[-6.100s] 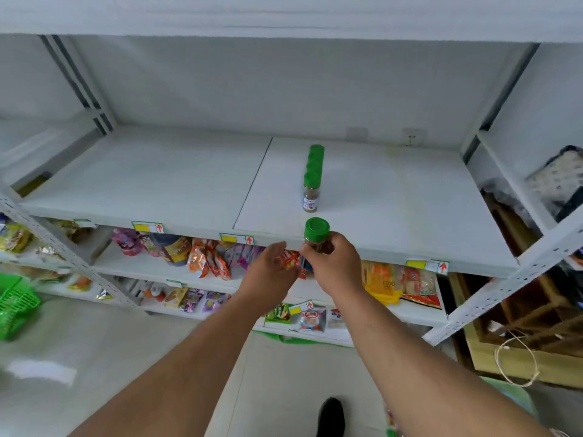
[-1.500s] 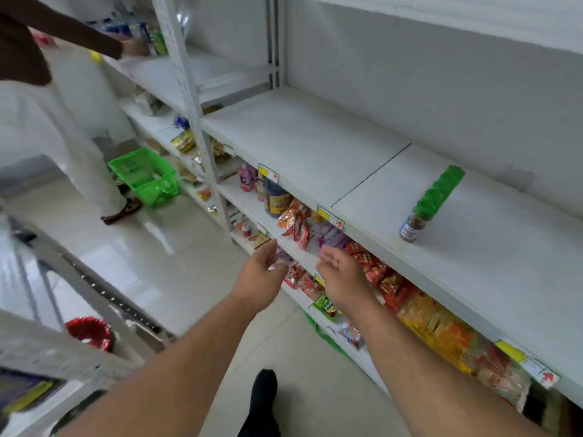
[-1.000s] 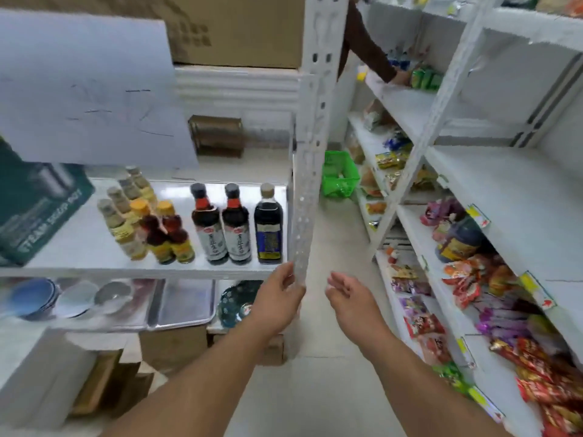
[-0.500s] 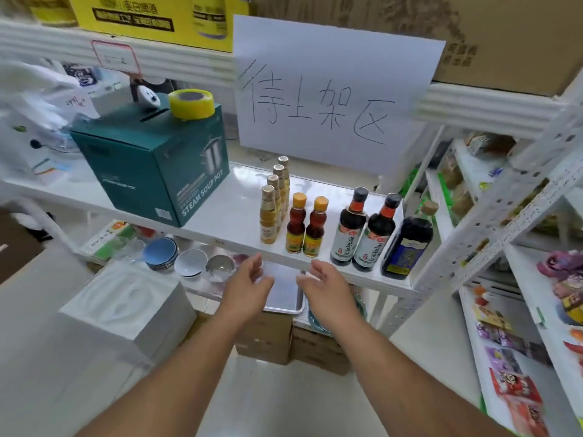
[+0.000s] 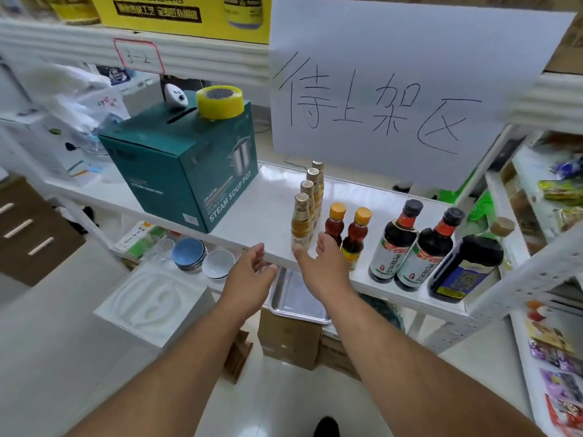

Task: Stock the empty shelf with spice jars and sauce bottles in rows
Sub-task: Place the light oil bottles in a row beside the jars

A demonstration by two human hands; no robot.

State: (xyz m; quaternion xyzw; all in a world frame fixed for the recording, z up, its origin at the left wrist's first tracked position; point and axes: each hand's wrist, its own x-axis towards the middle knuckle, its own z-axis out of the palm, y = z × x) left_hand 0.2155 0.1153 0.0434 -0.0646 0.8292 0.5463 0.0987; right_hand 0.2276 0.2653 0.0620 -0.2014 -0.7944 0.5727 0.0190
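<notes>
On a white supply shelf (image 5: 271,212) stand several sauce bottles. A row of pale yellow bottles with gold caps (image 5: 302,219) runs front to back. Beside it are two small reddish bottles with orange caps (image 5: 353,234), two dark bottles with black caps (image 5: 394,244), and a larger dark bottle with a blue label (image 5: 467,266). My right hand (image 5: 321,263) is open, its fingertips right at the front yellow bottle and the nearest orange-capped bottle. My left hand (image 5: 252,272) is open at the shelf's front edge, holding nothing.
A teal steam-pot box (image 5: 186,171) with a yellow tape roll (image 5: 220,101) on top sits left on the shelf. A handwritten paper sign (image 5: 394,89) hangs above the bottles. Bowls (image 5: 202,260) and a metal tray (image 5: 296,298) lie below. Snack shelves (image 5: 555,279) stand right.
I turned away from the shelf with the green-capped jars to this supply shelf. Both empty hands have moved up and forward, the right one reaching the front bottles.
</notes>
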